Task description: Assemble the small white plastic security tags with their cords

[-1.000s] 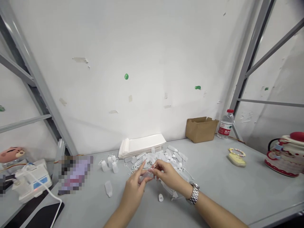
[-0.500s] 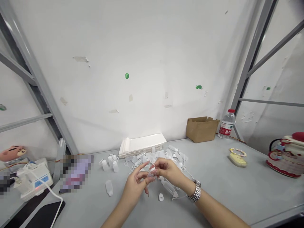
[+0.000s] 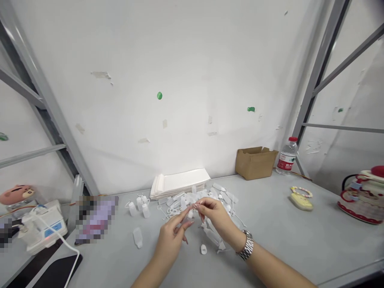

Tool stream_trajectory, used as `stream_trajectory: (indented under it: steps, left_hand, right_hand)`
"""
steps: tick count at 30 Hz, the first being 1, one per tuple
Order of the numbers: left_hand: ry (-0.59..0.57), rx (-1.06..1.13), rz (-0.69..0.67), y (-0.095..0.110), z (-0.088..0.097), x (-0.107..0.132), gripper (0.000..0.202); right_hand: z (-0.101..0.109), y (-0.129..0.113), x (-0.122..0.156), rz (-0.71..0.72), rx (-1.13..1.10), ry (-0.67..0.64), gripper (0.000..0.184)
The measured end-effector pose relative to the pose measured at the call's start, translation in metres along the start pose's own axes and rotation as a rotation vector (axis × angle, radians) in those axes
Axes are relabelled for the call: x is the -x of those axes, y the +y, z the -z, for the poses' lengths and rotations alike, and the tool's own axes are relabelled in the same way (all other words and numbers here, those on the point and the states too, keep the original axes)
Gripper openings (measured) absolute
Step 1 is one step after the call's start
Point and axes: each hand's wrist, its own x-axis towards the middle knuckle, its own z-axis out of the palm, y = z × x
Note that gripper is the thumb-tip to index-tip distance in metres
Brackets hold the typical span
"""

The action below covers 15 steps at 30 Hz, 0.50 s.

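Observation:
My left hand [image 3: 172, 236] and my right hand [image 3: 213, 216] meet over a pile of small translucent plastic bottles [image 3: 207, 198] on the grey table [image 3: 285, 236]. Both pinch one small clear bottle [image 3: 190, 214] between their fingertips. My right wrist wears a metal watch [image 3: 246, 245]. A loose white cap [image 3: 203, 249] lies just below the hands. One bottle [image 3: 137, 237] lies on its side to the left, and a few stand upright [image 3: 140, 205] behind it.
A stack of white paper bags [image 3: 180, 182] lies by the wall. A cardboard box [image 3: 255, 162], a water bottle [image 3: 286, 157], a yellow toy [image 3: 301, 199] and a red-white kettle [image 3: 364, 196] stand to the right. A white device with cable [image 3: 42, 230] sits left.
Both hands rose slightly and shifted toward the pile. The left fingers straightened along the small bottle and the right hand's pinch moved to its top end.

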Motion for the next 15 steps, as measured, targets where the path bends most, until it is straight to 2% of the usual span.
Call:
stream_trajectory:
  steps: [4,6,11,15]
  left_hand:
    - [-0.04,0.099,0.023,-0.0017,-0.001,-0.001,0.041]
    - [-0.031,0.165,0.046,-0.0031,-0.0013,-0.0022,0.043]
    - [0.047,0.245,0.061,-0.0058,-0.0013,-0.0063,0.044]
    - [0.073,0.257,0.055,-0.0031,-0.0011,-0.0064,0.043]
  right_hand:
    - [0.0058,-0.0001,-0.0036,-0.015,-0.064,0.112,0.024]
    - [0.0071,0.0011,-0.005,-0.034,-0.123,0.128,0.023]
    - [0.0076,-0.0012,-0.0051,-0.054,-0.263,0.056,0.025]
    - [0.0094,-0.003,-0.0047,-0.034,-0.27,0.034,0.026]
